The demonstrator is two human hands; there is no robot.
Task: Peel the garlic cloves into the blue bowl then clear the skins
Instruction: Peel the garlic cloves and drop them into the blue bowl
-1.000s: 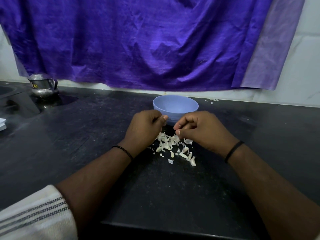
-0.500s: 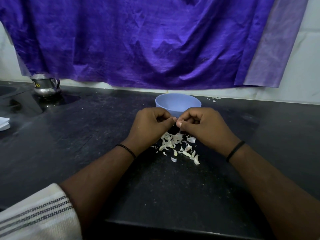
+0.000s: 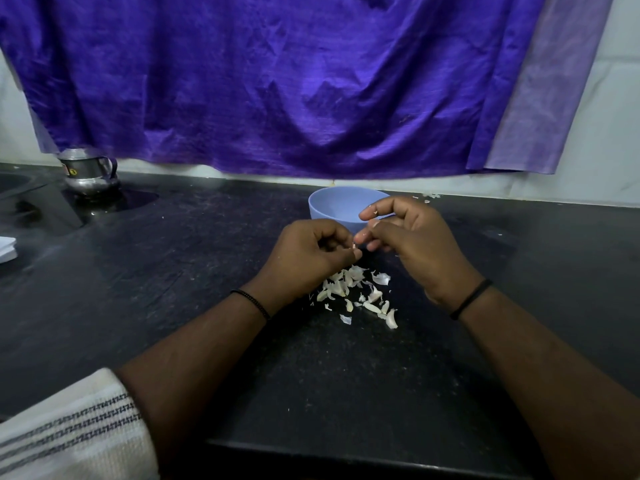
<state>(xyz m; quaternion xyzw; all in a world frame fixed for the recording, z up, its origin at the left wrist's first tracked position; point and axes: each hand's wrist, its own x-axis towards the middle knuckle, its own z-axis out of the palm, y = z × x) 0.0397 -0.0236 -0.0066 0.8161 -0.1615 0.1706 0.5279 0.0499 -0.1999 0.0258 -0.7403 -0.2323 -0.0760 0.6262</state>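
The left hand (image 3: 308,254) pinches a small garlic clove (image 3: 354,244) while the right hand (image 3: 412,237) picks at it with loosely curled fingers, so it may slip among the skins (image 3: 356,292) at 6 o'clock instead of reaching the blue bowl (image 3: 341,207) at 12.

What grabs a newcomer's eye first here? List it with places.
The purple cloth hanging across the wall dominates. Below it, the left hand and right hand meet over the black counter, just before the blue bowl. White garlic skins lie scattered beneath them.
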